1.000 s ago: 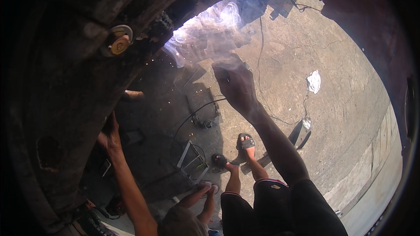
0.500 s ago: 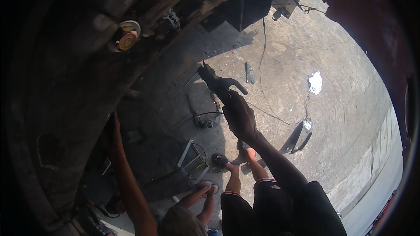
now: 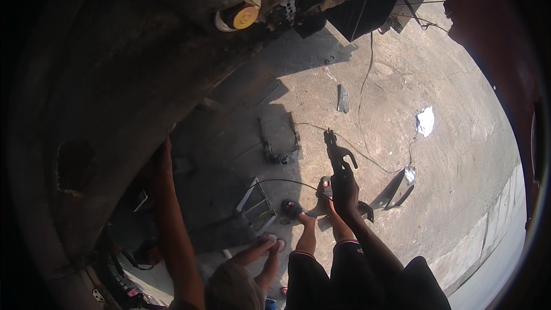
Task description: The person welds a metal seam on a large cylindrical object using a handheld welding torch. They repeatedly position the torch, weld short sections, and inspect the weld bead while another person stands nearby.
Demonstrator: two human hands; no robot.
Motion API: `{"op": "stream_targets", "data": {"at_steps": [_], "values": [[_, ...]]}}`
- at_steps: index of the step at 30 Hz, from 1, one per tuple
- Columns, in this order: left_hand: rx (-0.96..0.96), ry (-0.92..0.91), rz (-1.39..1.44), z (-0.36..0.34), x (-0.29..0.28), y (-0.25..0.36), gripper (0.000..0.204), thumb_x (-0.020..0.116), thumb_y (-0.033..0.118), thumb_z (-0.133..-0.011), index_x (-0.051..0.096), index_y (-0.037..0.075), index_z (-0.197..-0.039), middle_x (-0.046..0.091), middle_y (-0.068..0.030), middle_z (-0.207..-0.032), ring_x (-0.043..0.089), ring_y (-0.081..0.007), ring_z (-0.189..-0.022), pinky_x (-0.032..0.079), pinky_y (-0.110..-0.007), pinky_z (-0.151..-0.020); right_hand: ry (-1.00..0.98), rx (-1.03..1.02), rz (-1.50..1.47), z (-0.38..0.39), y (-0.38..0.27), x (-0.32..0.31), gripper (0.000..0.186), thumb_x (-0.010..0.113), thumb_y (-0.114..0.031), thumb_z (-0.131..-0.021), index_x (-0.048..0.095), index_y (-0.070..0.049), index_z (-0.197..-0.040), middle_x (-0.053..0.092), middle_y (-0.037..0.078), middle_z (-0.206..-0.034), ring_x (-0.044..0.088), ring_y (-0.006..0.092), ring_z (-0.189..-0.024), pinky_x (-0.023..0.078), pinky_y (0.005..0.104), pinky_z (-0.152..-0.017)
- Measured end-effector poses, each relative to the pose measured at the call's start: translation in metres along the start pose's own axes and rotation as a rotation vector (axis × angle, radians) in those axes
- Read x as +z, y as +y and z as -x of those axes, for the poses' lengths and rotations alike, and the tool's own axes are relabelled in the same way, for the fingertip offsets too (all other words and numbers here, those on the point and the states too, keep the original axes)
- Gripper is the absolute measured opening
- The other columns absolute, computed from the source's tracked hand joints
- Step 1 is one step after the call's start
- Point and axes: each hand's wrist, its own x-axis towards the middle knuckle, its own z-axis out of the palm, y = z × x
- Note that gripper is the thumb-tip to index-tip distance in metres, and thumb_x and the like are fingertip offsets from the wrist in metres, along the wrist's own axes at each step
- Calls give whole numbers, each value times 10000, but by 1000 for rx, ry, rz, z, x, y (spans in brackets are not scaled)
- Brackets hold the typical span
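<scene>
My right hand [image 3: 345, 192] grips the handle of a dark welding electrode holder [image 3: 335, 152]. The holder's jaws point away from me and its curved lever sticks out to the right. No rod can be made out in the jaws. A black cable [image 3: 287, 181] arcs across toward this hand from the left. My left arm reaches up along a large, dark, curved metal body [image 3: 132, 97]. At the body's lower edge my left hand [image 3: 164, 158] lies in deep shadow, its fingers hidden.
Another person's bare legs [image 3: 266, 274] are near my left side. A light metal frame [image 3: 256, 204] stands on the shaded concrete. Further right lie a flat dark strip [image 3: 342, 99], crumpled white material [image 3: 425, 121] and a dark angled metal piece [image 3: 400, 186]. A yellow-capped fitting [image 3: 245, 18] juts from the body.
My right hand has drawn the electrode holder back toward me and to the right, turning it more upright. A small reddish tip at its jaws no longer shows. The view has shifted.
</scene>
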Motion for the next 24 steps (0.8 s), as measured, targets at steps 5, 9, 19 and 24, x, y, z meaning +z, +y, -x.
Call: {"op": "stream_targets", "data": {"at_steps": [5,9,19,24], "values": [[-87,-154,-26,-10,-10,7,462,533,209,-983,436,-9,-1379,426,-168,-1443,354,-321,-1371,192,-524,-1184,18,-11,-35,7,4,3,517,629,-74,-873,451,-8,-1354,677,152,-862,686,228,-772,522,344,-644],[-86,-217,-80,-15,-11,2,482,561,242,-972,439,9,-1376,438,-162,-1428,382,-312,-1349,228,-515,-1170,-58,15,-56,10,9,4,441,537,-45,-900,480,-37,-1338,641,156,-873,602,184,-715,476,344,-625],[93,-158,-178,-12,9,-21,452,600,276,-956,486,17,-1309,504,-139,-1337,493,-290,-1250,404,-488,-1089,-76,-152,-59,-1,26,26,422,577,-47,-924,480,7,-1331,631,146,-881,573,181,-711,469,332,-617],[161,-76,-212,-5,18,-33,553,575,349,-960,387,32,-1372,423,-136,-1386,413,-284,-1314,358,-475,-1145,-96,-152,-80,-5,43,35,407,546,-51,-951,468,13,-1345,639,146,-947,567,187,-743,461,327,-641]]}}
